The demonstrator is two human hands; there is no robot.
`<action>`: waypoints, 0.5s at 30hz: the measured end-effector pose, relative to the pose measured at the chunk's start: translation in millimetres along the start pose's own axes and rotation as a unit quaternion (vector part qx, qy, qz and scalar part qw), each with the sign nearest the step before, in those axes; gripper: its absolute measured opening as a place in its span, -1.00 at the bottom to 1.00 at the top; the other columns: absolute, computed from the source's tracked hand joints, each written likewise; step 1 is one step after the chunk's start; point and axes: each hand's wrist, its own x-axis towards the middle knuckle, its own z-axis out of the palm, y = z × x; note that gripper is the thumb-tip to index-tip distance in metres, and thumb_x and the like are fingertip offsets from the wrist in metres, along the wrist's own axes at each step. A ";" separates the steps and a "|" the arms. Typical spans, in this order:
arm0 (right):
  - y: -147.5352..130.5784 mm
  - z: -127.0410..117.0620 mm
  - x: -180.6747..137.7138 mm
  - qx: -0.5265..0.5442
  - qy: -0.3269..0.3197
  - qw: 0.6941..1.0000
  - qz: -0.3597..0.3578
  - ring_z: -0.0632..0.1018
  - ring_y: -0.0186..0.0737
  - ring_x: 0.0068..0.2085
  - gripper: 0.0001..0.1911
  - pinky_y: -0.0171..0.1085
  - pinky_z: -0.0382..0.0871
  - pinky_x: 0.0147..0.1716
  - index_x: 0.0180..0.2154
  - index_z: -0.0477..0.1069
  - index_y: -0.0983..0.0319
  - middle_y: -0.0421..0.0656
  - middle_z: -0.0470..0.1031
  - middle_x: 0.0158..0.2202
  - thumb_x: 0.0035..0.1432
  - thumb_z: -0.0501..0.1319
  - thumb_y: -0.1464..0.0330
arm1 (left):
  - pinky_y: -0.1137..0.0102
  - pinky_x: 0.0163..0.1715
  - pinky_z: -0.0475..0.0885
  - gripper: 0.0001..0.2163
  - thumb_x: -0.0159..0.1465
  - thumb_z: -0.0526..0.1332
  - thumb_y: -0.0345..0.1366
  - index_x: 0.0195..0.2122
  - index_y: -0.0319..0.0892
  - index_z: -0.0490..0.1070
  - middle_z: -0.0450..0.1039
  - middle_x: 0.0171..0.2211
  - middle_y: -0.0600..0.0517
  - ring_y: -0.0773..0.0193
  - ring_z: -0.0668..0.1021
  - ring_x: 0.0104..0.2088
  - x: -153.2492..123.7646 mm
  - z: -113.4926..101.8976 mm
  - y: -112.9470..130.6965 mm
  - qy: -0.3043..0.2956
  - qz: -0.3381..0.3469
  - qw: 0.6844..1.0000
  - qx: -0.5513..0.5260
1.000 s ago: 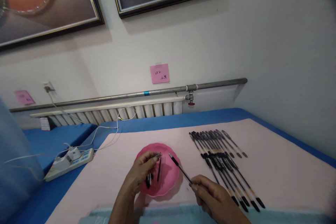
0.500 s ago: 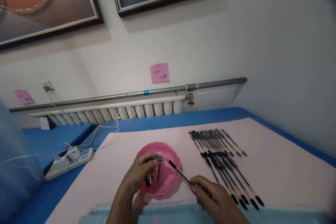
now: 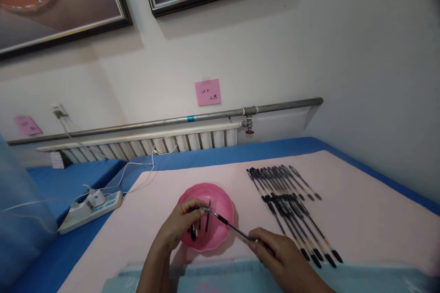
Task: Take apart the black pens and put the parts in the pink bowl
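a thin black refill is slanting over the near right rim of the pink dish. its far end is pointing toward the dish's middle, and its near end is being pinched in the right hand. a small silvery tip piece is hovering above the dish's centre, pinched by the left hand, touching or just beside the refill's far end. dark slim parts are lying inside the dish.
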 end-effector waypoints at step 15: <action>1.5 -2.3 2.1 -0.034 0.006 0.999 -0.021 0.39 -0.27 -0.47 -0.74 -0.36 0.17 -0.47 -0.41 0.37 0.16 -0.26 0.36 -0.54 0.20 0.00 0.22 | 0.50 -0.57 0.24 -0.76 0.05 0.27 -0.20 -0.29 -0.21 0.48 0.38 -0.53 0.10 0.44 0.35 -0.61 -2.8 -2.3 2.0 -0.023 0.000 1.000 0.017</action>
